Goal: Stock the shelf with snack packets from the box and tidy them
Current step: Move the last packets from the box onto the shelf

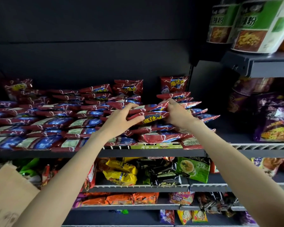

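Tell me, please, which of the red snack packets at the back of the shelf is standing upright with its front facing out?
The red packet at the back right, just left of the shelf's upright post. It stands facing forward, while the others lie flat in stacks.

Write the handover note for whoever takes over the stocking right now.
Left hand: grips the left end of a small stack of red packets.
Right hand: pinches the right end of the same stack, held above the right-hand pile.
Shelf: already covered in rows of red packets; one stands upright at the back.
Box: flap at lower left, contents not visible.
Done: most of the shelf filled.
Left: set this stack down, straighten the loose right-hand pile, check the box.
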{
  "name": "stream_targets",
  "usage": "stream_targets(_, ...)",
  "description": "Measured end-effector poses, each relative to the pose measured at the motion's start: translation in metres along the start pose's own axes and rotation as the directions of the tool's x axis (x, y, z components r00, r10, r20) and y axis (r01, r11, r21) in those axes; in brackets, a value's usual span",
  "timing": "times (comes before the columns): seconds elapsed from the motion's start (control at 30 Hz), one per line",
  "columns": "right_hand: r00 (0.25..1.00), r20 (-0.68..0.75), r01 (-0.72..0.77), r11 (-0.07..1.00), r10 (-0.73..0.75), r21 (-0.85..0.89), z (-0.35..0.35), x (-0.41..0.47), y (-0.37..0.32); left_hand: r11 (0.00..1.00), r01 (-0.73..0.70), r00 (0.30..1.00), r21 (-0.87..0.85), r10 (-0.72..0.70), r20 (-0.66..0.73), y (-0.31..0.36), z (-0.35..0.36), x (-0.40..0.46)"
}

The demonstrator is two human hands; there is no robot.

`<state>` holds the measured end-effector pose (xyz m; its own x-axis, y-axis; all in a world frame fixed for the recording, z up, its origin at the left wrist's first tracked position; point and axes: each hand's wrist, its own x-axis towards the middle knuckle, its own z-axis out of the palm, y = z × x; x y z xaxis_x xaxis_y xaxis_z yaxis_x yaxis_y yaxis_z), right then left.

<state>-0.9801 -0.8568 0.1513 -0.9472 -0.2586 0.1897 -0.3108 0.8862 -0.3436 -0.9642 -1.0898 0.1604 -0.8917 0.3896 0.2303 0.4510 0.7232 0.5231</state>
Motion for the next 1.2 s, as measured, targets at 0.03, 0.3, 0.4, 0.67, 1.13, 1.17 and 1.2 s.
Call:
stream_targets(0.03, 0.999, 0.017, -0.038, 0.998, 0.039, -0.058, -0.001, 0.004, 0.002, 0.998, -0.005, 1.000, 0.068, 0.003, 0.025, 0.001, 0.004, 0.004)
stream_targets(0.3, 0.998, 0.050, -0.052, 0.977, 0.043, 0.206, -0.029, -0.032, 0.012, 0.972, 0.012, 0.993, 0.236, 0.016, -0.117, 0.001, 0.017, 0.028)
stream_targets(0.4, 0.998, -0.033, 0.063, 0.961, -0.057, 0.270, -0.021, -0.040, 0.005, 0.987, -0.035, 0.991, 0.154, 0.055, -0.126, 0.001, 0.016, 0.026)
stream_targets(0.67, 0.998, -0.034, -0.057, 0.998, 0.058, 0.026, 0.002, -0.010, 0.007, 0.969, -0.041, 0.987, 0.242, 0.076, -0.138, -0.001, 0.031, 0.032)
stream_targets(1.13, 0.854, -0.479, 0.282, 0.954, -0.202, 0.100, -0.016, -0.097, -0.062, 0.907, -0.065, 0.825, 0.417, 0.284, -0.489, 0.017, -0.009, -0.070)
stream_targets(1.17, 0.832, -0.506, 0.323, 0.941, -0.229, 0.105, -0.011, -0.101, -0.075, 0.896, -0.092, 0.773, 0.433, 0.339, -0.537, 0.019, -0.014, -0.088)
stream_targets(1.2, 0.807, -0.529, 0.361, 0.928, -0.261, 0.093, -0.005, -0.106, -0.090, 0.882, -0.119, 0.719, 0.455, 0.393, -0.574, 0.019, -0.019, -0.106)
